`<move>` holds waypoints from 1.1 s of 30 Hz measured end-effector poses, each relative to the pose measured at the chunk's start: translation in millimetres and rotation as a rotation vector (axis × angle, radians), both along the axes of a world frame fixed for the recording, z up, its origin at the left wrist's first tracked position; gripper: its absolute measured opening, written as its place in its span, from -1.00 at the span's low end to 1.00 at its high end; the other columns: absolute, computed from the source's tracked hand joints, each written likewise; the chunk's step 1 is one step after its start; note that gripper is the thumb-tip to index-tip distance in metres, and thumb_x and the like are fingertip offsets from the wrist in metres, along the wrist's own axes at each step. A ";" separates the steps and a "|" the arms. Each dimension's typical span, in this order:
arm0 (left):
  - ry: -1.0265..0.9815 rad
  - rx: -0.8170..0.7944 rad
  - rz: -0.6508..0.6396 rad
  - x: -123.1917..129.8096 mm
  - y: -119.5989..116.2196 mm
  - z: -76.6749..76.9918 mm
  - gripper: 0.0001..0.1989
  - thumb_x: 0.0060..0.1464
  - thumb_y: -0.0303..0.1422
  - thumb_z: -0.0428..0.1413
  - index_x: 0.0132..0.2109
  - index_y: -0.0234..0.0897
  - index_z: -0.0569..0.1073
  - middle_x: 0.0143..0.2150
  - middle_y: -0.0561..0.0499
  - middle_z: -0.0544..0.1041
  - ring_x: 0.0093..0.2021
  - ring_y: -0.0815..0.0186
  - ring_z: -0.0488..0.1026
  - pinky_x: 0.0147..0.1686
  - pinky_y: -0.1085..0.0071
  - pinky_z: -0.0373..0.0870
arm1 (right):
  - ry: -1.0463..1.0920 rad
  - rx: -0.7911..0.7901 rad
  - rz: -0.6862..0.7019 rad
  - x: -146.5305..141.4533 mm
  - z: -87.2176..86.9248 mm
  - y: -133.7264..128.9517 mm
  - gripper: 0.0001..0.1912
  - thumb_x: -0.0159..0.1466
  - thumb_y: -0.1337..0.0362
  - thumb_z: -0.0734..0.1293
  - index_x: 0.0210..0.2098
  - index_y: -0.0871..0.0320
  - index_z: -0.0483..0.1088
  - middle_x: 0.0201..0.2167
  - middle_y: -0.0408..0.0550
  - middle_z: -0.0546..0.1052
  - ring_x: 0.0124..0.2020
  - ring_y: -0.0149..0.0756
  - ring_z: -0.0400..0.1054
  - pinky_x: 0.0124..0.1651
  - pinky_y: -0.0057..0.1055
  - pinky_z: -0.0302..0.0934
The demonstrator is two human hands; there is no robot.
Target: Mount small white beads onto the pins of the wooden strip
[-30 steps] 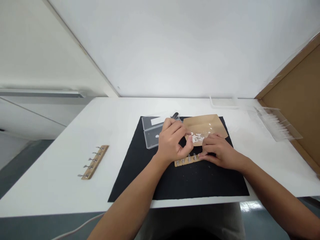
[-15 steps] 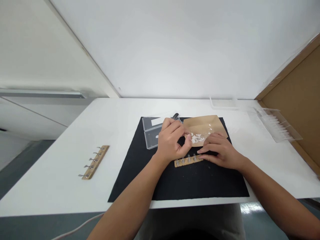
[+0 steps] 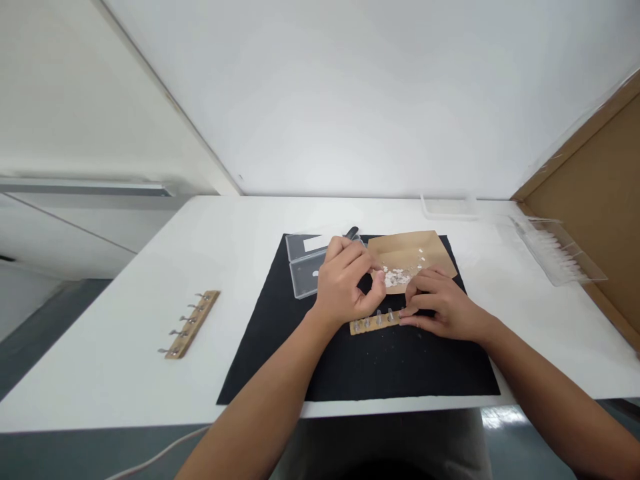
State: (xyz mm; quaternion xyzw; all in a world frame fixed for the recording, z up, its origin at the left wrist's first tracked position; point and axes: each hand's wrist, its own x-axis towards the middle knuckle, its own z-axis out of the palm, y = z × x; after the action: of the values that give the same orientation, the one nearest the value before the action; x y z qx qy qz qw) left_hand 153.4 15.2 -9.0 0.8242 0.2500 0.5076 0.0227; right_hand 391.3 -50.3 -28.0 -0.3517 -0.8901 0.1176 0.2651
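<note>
A short wooden strip (image 3: 373, 325) lies on a black mat (image 3: 380, 373), with several clear upright tips standing along it. My right hand (image 3: 443, 303) closes thumb and fingers on the strip's right end, covering that end. Above the strip's left part, my left hand (image 3: 347, 283) is held in a pinch; whatever is between its fingertips is too small to make out. Just beyond both hands sits a brown paper tray (image 3: 413, 245) with many small white flakes (image 3: 397, 276) scattered in it.
Behind my left hand lies an open clear plastic case (image 3: 303, 275) with a black-ended tool (image 3: 352, 233). A second wooden strip with metal clips (image 3: 193, 327) rests at left. At right are a clear box of tips (image 3: 555, 253) and a clear tray (image 3: 450, 215).
My right thumb and fingers have drawn closer together at the strip's right end. My left hand keeps its pinch in nearly the same place.
</note>
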 end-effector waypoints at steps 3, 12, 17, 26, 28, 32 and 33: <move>-0.007 0.006 -0.005 0.0 0.0 -0.8 -0.90 0.17 -0.41 0.09 -0.33 -0.22 0.44 -0.43 -0.01 0.49 -0.35 0.22 0.35 -0.22 0.16 0.30 | -0.007 -0.026 0.000 -0.5 0.4 0.1 -0.80 0.41 0.10 0.44 -0.30 0.05 0.56 -0.27 -0.10 0.54 -0.23 -0.29 0.36 -0.04 -0.23 0.11; -0.011 0.014 -0.001 0.1 -0.1 0.1 -0.90 0.17 -0.41 0.08 -0.34 -0.22 0.43 -0.43 -0.01 0.49 -0.36 0.22 0.33 -0.22 0.16 0.30 | 0.019 -0.045 0.013 -0.5 -2.5 -0.4 -0.82 0.36 0.08 0.48 -0.17 0.03 0.56 -0.20 -0.11 0.59 -0.16 -0.27 0.42 -0.03 -0.23 0.17; -0.009 0.010 -0.001 0.0 0.2 -1.1 -0.91 0.17 -0.41 0.08 -0.33 -0.21 0.43 -0.43 0.01 0.49 -0.36 0.23 0.33 -0.22 0.16 0.30 | 0.016 -0.046 0.021 -0.6 0.4 -1.5 -0.85 0.38 0.11 0.46 -0.16 0.04 0.54 -0.16 -0.11 0.61 -0.13 -0.26 0.45 -0.01 -0.22 0.18; -0.003 0.005 0.002 -0.2 -0.4 -0.3 -0.91 0.17 -0.40 0.09 -0.32 -0.21 0.43 -0.42 -0.01 0.49 -0.34 0.22 0.32 -0.21 0.16 0.30 | 0.022 0.043 -0.017 -7.7 -3.5 -2.5 -0.70 0.35 0.04 0.49 -0.02 0.04 0.52 -0.12 -0.06 0.60 -0.12 -0.22 0.43 -0.03 -0.21 0.16; -0.004 0.006 0.002 -0.1 -0.4 0.1 -0.91 0.17 -0.40 0.09 -0.33 -0.21 0.43 -0.42 -0.01 0.49 -0.34 0.21 0.32 -0.21 0.16 0.30 | 0.000 0.062 -0.004 -11.4 -3.8 -2.9 -0.69 0.35 0.03 0.48 -0.01 0.03 0.52 -0.12 -0.08 0.61 -0.12 -0.22 0.43 -0.03 -0.21 0.14; -0.007 0.012 -0.002 0.3 -0.5 0.1 -0.90 0.17 -0.40 0.08 -0.33 -0.22 0.43 -0.43 -0.02 0.49 -0.34 0.21 0.32 -0.22 0.16 0.30 | -0.026 0.082 0.024 -14.8 -5.1 -2.4 -0.77 0.38 0.05 0.46 -0.08 0.04 0.54 -0.14 -0.09 0.62 -0.13 -0.24 0.43 -0.02 -0.20 0.11; -0.006 0.012 -0.002 0.3 -0.6 0.0 -0.90 0.18 -0.40 0.08 -0.33 -0.22 0.44 -0.43 -0.02 0.49 -0.35 0.21 0.33 -0.22 0.16 0.30 | -0.025 0.088 0.027 -14.8 -5.9 -2.0 -0.79 0.38 0.06 0.46 -0.10 0.03 0.55 -0.14 -0.10 0.62 -0.13 -0.25 0.43 -0.02 -0.20 0.11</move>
State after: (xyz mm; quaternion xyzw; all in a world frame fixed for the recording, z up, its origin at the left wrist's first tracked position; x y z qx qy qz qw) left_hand 153.7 14.6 -9.0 0.8230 0.2460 0.5117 0.0193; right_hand 376.5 -52.3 -33.9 -0.3292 -0.9022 0.0777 0.2677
